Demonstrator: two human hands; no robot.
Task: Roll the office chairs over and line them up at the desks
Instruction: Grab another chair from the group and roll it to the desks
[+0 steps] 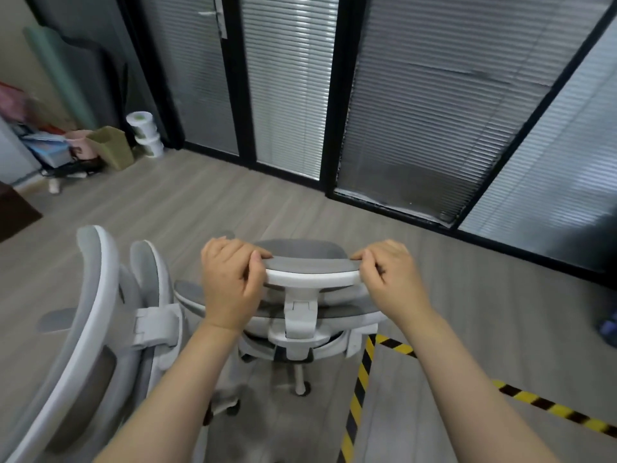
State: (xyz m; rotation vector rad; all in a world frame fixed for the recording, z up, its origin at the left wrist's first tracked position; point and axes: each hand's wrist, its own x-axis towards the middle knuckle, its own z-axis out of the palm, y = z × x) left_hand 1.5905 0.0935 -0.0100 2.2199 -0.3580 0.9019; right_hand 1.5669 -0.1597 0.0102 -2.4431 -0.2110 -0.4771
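A white-framed office chair with grey mesh stands right in front of me, seen from behind. Its headrest [309, 267] is held at both ends. My left hand [230, 282] grips the left end and my right hand [390, 279] grips the right end. The chair's base and one castor [302, 387] show below, on the wood floor. A second white and grey chair [100, 312] stands close on the left, nearly touching the first. No desk is in view.
Glass partitions with shut blinds and black frames [332, 128] run across ahead and to the right. Yellow-black tape [359, 389] marks the floor at lower right. Bins, paper rolls [145, 133] and clutter fill the far left corner. A dark object [609, 329] sits at the right edge.
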